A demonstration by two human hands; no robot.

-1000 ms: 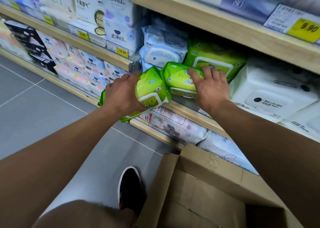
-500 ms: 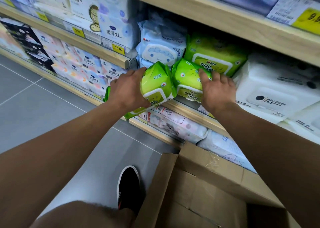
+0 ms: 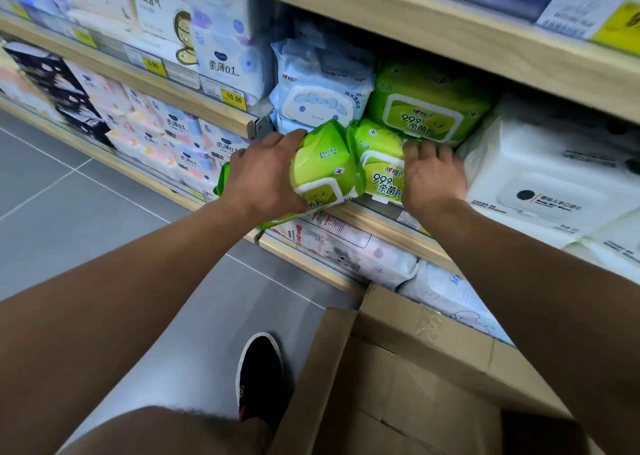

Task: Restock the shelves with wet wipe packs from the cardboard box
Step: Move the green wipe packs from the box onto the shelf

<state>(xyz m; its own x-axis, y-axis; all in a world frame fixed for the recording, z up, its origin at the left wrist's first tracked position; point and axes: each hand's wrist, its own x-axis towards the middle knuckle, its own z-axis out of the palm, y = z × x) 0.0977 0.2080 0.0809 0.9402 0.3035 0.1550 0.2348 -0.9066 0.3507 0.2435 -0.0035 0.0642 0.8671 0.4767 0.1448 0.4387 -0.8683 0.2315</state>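
head view: green packs (image 3: 381, 164) on shelf (image 3: 377, 221)

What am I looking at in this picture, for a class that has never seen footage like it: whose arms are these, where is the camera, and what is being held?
There is no machine here. A person wears one wide-angle camera on the head, looking forward and down, so both bare arms reach into view from below. The left hand grips a green wet wipe pack at the front edge of a wooden shelf. The right hand lies flat on a second green pack beside it, already on the shelf. Behind stand another green pack, a blue pack and white packs. Below, an open cardboard box sits on the grey floor beside a black shoe.
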